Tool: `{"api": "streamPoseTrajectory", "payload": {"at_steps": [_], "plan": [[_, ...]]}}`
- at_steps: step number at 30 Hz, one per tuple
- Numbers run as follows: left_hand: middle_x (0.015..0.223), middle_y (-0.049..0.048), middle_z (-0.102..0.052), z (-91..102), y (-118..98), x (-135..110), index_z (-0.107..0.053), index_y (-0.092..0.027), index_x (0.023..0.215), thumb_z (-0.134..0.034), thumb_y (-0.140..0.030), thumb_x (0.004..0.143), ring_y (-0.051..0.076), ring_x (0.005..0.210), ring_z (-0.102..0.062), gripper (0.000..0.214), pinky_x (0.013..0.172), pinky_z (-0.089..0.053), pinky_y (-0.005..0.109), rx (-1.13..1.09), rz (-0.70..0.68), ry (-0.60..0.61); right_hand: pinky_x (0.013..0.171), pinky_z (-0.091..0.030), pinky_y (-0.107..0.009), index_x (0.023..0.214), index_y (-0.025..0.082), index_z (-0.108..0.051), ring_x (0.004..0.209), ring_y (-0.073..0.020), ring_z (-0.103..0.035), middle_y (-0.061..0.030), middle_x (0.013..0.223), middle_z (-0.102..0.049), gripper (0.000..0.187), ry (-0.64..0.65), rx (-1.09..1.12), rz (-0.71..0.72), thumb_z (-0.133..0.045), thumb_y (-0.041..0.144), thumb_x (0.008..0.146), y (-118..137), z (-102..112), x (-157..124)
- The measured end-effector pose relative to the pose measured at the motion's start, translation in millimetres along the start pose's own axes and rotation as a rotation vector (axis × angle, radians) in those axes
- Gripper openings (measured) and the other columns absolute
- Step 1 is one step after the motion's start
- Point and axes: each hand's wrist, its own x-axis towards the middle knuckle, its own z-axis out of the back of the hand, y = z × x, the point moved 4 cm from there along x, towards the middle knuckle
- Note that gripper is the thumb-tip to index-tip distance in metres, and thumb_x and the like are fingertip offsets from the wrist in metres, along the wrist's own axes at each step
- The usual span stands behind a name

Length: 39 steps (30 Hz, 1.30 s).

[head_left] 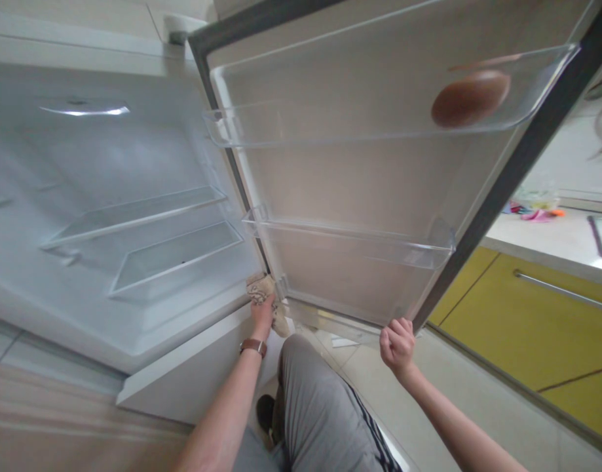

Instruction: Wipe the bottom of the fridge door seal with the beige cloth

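Note:
My left hand (261, 313), with a brown watch at the wrist, is closed on a beige patterned cloth (259, 288) pressed against the bottom inner corner of the open fridge door (359, 183), near the hinge. My right hand (397, 344) is curled shut around the door's lower outer edge. The door carries two clear plastic bins; the upper bin (330, 124) holds one brown egg (470, 97), the lower bin (350, 239) holds nothing I can see.
The fridge interior (84, 196) to the left has two glass shelves (148, 236). My grey-trousered knee (315, 400) is below the door. Yellow cabinets (536, 314) with a metal handle and a white counter (551, 236) stand at right. Pale tiled floor lies below.

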Motion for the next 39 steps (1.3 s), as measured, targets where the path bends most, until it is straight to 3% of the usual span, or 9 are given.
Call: {"api": "streamPoseTrajectory", "payload": {"at_steps": [3, 9, 14, 20, 23, 27, 34, 36, 39], "plan": [[0.105, 0.0074, -0.080, 0.4, 16, -15, -0.074, -0.020, 0.103, -0.068, -0.029, 0.094, 0.020, 0.106, -0.077, 0.015, 0.099, -0.061, 0.033, -0.158, 0.120, 0.043, 0.071, -0.027, -0.036, 0.066, 0.021, -0.038, 0.071, -0.0169, -0.037, 0.0009, 0.067, -0.037, 0.038, -0.001, 0.000, 0.000, -0.055, 0.009, 0.098, 6, 1, -3], [0.103, 0.0105, -0.079, -6.0, 58, -55, -0.074, -0.020, 0.106, -0.042, -0.040, 0.109, 0.024, 0.102, -0.079, 0.037, 0.098, -0.063, 0.041, -0.367, 0.420, 0.090, 0.071, -0.027, -0.036, 0.067, 0.021, -0.040, 0.070, -0.0170, -0.037, 0.0004, 0.068, -0.038, 0.035, -0.001, -0.012, 0.006, -0.054, 0.011, 0.098, 16, 5, -6], [0.106, 0.0083, -0.080, -27.0, 89, -92, -0.076, -0.021, 0.114, -0.048, -0.045, 0.109, 0.024, 0.101, -0.079, 0.038, 0.103, -0.061, 0.041, -0.633, 0.618, 0.116, 0.070, -0.028, -0.036, 0.066, 0.021, -0.040, 0.070, -0.0171, -0.037, -0.0001, 0.067, -0.039, 0.036, -0.001, -0.020, 0.000, -0.053, 0.013, 0.098, 14, 5, -5], [0.104, 0.0130, -0.080, -42.9, 107, -122, -0.078, -0.018, 0.112, -0.052, -0.043, 0.106, 0.028, 0.105, -0.078, 0.037, 0.103, -0.060, 0.042, -0.557, 0.682, 0.225, 0.069, -0.028, -0.036, 0.064, 0.021, -0.039, 0.068, -0.0167, -0.038, 0.0000, 0.065, -0.038, 0.038, 0.002, -0.027, -0.013, -0.054, 0.013, 0.098, 6, 2, -3], [0.103, 0.0129, -0.080, -38.6, 102, -114, -0.077, -0.018, 0.111, -0.047, -0.043, 0.106, 0.028, 0.104, -0.079, 0.039, 0.102, -0.060, 0.043, -0.542, 0.661, 0.185, 0.069, -0.028, -0.036, 0.063, 0.021, -0.039, 0.068, -0.0165, -0.037, 0.0001, 0.065, -0.038, 0.039, 0.006, -0.033, -0.015, -0.054, 0.013, 0.098, 5, 3, -3], [0.107, 0.0107, -0.080, -17.2, 81, -81, -0.075, -0.022, 0.117, -0.041, -0.049, 0.106, 0.027, 0.103, -0.078, 0.045, 0.100, -0.061, 0.043, -0.517, 0.603, 0.117, 0.069, -0.028, -0.036, 0.064, 0.021, -0.038, 0.068, -0.0166, -0.037, 0.0003, 0.065, -0.037, 0.038, 0.009, -0.032, -0.005, -0.054, 0.012, 0.098, 7, 3, -4], [0.107, 0.0096, -0.079, 36.0, 17, -18, -0.073, -0.024, 0.123, -0.038, -0.058, 0.103, 0.025, 0.109, -0.077, 0.052, 0.096, -0.062, 0.041, -0.385, 0.217, -0.016, 0.071, -0.028, -0.036, 0.066, 0.021, -0.038, 0.070, -0.0171, -0.037, 0.0006, 0.067, -0.036, 0.037, -0.006, -0.005, -0.010, -0.055, 0.010, 0.097, 6, 2, -4], [0.105, 0.0103, -0.079, 41.1, 11, -12, -0.073, -0.023, 0.120, -0.040, -0.057, 0.104, 0.025, 0.108, -0.077, 0.050, 0.095, -0.062, 0.039, -0.413, 0.218, -0.030, 0.070, -0.027, -0.036, 0.065, 0.021, -0.038, 0.070, -0.0170, -0.037, 0.0007, 0.066, -0.036, 0.038, -0.014, -0.002, -0.018, -0.056, 0.010, 0.096, 6, 2, -4], [0.102, 0.0097, -0.079, 34.7, 20, -17, -0.073, -0.023, 0.116, -0.040, -0.051, 0.106, 0.023, 0.102, -0.077, 0.044, 0.092, -0.063, 0.037, -0.442, 0.315, -0.011, 0.070, -0.027, -0.036, 0.064, 0.021, -0.039, 0.069, -0.0169, -0.037, 0.0006, 0.066, -0.037, 0.037, -0.014, -0.003, -0.023, -0.056, 0.010, 0.096, 8, 2, -4]]}}
